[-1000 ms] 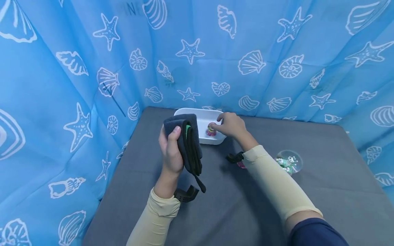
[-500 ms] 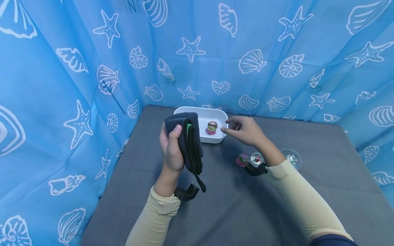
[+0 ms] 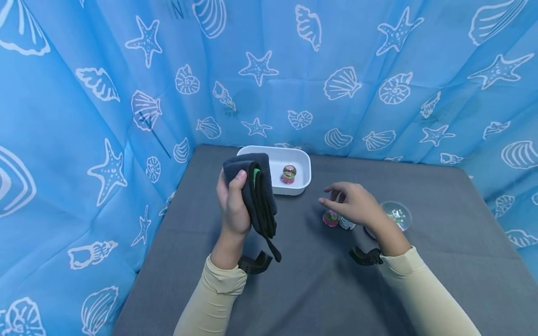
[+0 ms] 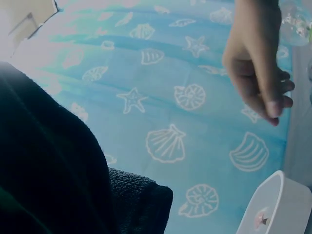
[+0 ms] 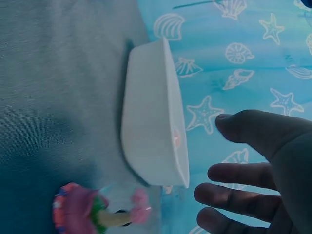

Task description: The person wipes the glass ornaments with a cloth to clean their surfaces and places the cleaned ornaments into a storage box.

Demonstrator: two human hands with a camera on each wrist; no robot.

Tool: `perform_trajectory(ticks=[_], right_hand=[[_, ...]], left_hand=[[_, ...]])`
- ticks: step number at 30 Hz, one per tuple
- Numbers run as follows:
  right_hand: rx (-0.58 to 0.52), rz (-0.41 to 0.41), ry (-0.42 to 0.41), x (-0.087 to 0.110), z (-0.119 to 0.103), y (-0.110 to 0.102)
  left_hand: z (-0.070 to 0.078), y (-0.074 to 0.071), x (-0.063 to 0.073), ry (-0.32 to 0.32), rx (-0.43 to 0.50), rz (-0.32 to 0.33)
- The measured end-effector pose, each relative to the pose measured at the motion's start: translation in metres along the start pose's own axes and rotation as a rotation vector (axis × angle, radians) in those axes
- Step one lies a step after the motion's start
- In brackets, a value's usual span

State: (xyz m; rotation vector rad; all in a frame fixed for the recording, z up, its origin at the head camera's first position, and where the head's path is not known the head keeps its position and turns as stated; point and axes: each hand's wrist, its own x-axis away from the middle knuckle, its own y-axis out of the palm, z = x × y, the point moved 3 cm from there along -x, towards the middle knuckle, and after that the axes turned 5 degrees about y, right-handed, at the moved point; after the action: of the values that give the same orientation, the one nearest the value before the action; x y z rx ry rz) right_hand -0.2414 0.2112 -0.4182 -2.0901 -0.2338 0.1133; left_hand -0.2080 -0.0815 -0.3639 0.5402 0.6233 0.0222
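My left hand [image 3: 235,210] holds a folded dark grey towel [image 3: 265,198] upright, thumb across its front. In the left wrist view the towel [image 4: 139,200] fills the lower left. With fingers spread and nothing in them, my right hand [image 3: 355,203] hovers above a pink-based snow globe [image 3: 330,218] and a white-based globe [image 3: 347,224]. The right wrist view shows the pink-based globe [image 5: 80,209], with a pink figure inside, below the fingers. Another small snow globe [image 3: 288,174] with a pink base stands in the white tray [image 3: 303,164].
A larger clear globe [image 3: 399,215] stands right of the small ones, partly hidden by my right forearm. Grey cloth [image 3: 294,289] covers the table. A blue shell-patterned curtain [image 3: 286,102] hangs behind and at the left. The towel covers the tray's left end.
My right hand has let go of the snow globe in the tray, then drawn back right and toward me, over the globes on the table. The left hand and towel have barely moved.
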Motion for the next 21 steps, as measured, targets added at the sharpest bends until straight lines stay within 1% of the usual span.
perform_trajectory(ticks=[5, 8, 13, 21], right_hand=[[0.057, 0.028, -0.050, 0.015, 0.002, 0.007], [0.089, 0.049, -0.053, 0.021, 0.004, 0.009], [0.129, 0.049, -0.020, 0.030, 0.008, 0.012], [0.171, 0.061, 0.036, 0.036, 0.016, 0.019]], left_hand=[[-0.001, 0.001, 0.000, 0.002, 0.003, -0.008], [-0.002, 0.001, 0.001, 0.000, -0.001, -0.017], [-0.003, 0.002, 0.002, -0.006, -0.018, -0.021], [-0.004, 0.003, 0.001, -0.006, -0.024, -0.023]])
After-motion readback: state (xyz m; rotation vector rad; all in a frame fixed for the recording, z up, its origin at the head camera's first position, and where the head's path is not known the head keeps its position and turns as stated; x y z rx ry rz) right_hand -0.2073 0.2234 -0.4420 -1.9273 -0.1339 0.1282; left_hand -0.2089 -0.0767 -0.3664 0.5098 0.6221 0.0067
